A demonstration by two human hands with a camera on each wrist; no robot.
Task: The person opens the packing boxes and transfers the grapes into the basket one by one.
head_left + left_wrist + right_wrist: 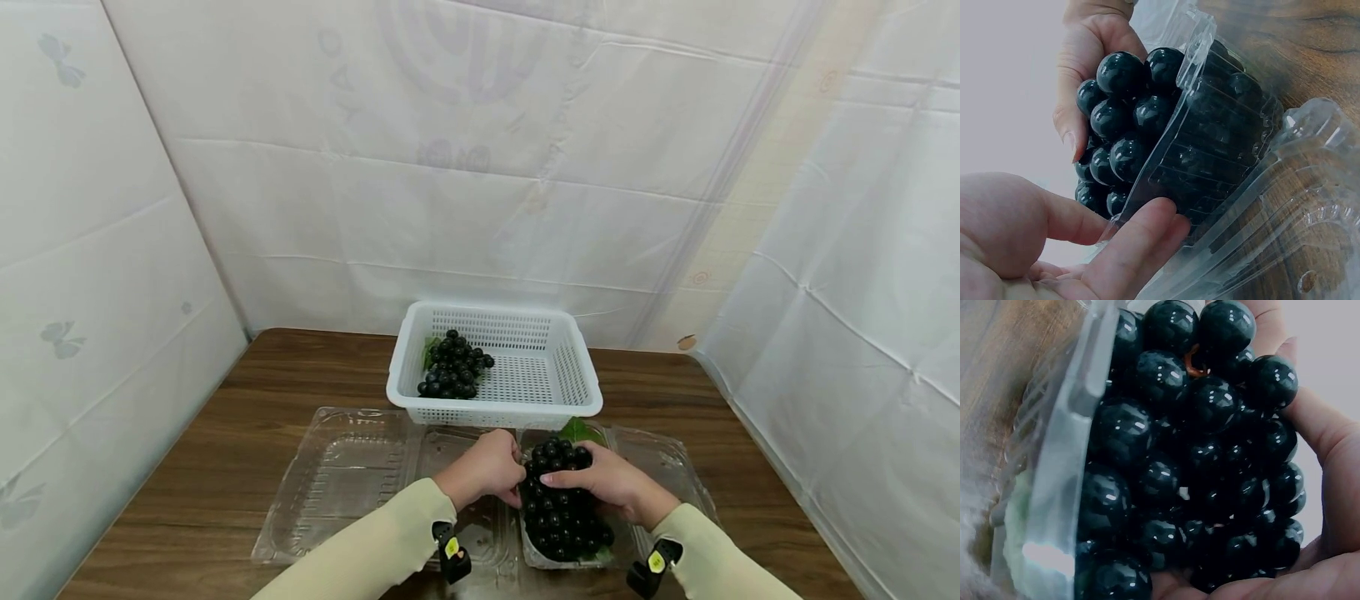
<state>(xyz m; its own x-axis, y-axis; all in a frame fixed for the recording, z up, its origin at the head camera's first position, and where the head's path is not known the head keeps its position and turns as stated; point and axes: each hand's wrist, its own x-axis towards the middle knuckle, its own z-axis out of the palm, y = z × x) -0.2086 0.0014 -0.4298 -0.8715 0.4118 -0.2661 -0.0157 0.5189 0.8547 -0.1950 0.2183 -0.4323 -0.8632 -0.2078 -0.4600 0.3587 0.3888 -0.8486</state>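
A bunch of dark grapes [561, 521] fills one half of a clear plastic clamshell box [1210, 150]. My left hand [491, 468] is at the box's left side, its thumb and fingers [1141, 240] pinching the rim beside the grapes. From the right, my right hand [611, 485] holds the bunch, thumb across the top and fingers along its side; some fingertips are hidden by the grapes. A green leaf [577, 430] sticks out at the far end of the box.
Behind the boxes stands a white perforated basket [525, 408] holding another grape bunch [453, 367] at its left. A second open clear clamshell [352, 475] lies to the left on the wooden table [187, 500]. White sheeting [450, 208] encloses the back and sides.
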